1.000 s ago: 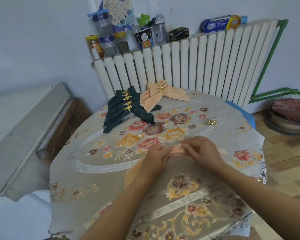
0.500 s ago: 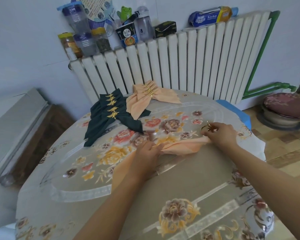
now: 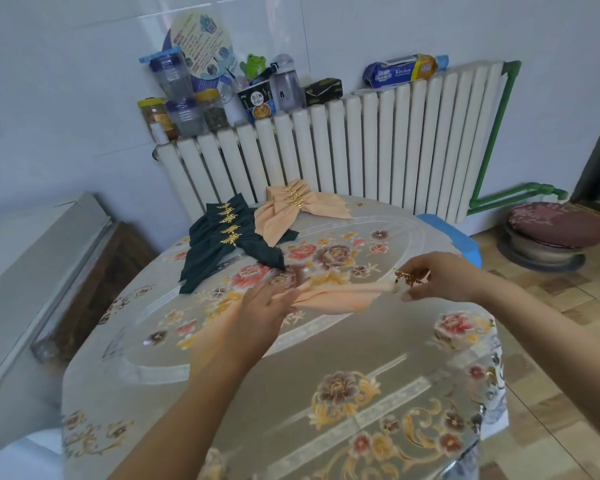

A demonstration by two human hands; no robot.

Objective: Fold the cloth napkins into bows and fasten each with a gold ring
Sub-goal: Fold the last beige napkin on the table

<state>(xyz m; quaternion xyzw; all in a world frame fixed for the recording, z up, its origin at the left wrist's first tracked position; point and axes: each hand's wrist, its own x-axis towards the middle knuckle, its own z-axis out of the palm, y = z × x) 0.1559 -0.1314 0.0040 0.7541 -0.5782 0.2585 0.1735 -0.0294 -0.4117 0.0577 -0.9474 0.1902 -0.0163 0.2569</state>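
A pleated peach napkin (image 3: 340,295) lies across the middle of the flowered tablecloth (image 3: 326,393). My left hand (image 3: 264,303) holds its gathered middle, fingers curled over the folds. My right hand (image 3: 437,277) pinches a gold leaf-shaped ring (image 3: 407,278) right at the napkin's right tip. At the far side lie finished bows: several dark green ones (image 3: 222,247) and several peach ones (image 3: 291,211), each fastened with a gold ring.
A white radiator (image 3: 361,150) stands behind the table, with jars, bottles and boxes (image 3: 194,102) on its top. A blue stool edge (image 3: 454,237) shows past the table's right side. A round cushioned stool (image 3: 555,233) stands on the floor at right. Grey boards (image 3: 32,271) lean at left.
My right hand left the napkin, picked up the gold ring from the table at right and brought it to the napkin's right end. My left hand stayed on the folds.
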